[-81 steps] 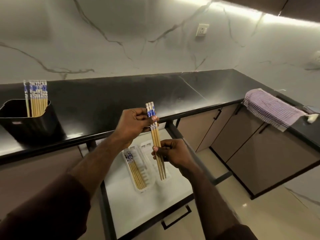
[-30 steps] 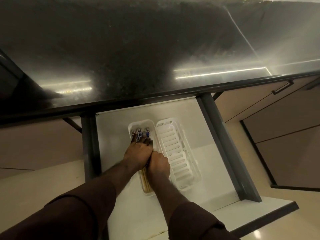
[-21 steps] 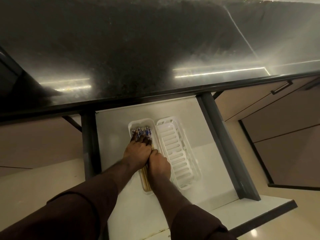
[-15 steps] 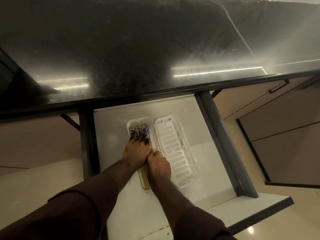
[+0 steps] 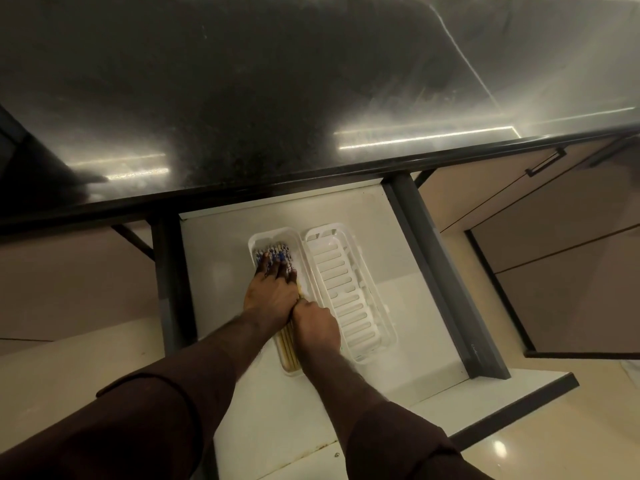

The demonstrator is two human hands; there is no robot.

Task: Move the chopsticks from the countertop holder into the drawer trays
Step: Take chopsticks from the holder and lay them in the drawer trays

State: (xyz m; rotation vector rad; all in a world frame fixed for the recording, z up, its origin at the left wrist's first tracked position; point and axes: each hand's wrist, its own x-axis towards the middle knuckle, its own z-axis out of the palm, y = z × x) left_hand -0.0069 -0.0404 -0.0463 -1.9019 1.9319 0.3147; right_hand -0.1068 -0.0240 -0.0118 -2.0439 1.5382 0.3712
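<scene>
A bundle of wooden chopsticks (image 5: 275,252) with blue-and-white patterned ends lies in the left white tray (image 5: 254,237) inside the pulled-out drawer (image 5: 221,278). My left hand (image 5: 272,296) lies flat on the bundle, its fingers spread over the patterned ends. My right hand (image 5: 317,325) is curled over the plain lower part, touching the left hand. The bare tips stick out below both hands. Beside it on the right, the slotted right tray (image 5: 346,289) holds nothing. The countertop holder is out of view.
The black countertop (image 5: 242,98) overhangs the back of the drawer. Dark metal drawer sides run along the left (image 5: 169,289) and right (image 5: 440,271). Beige cabinet fronts with a black handle (image 5: 545,162) stand to the right, above a glossy floor.
I went from holding a few chopsticks above the drawer to laying them in the left tray. In the last second my left fingers slid slightly up toward the patterned ends.
</scene>
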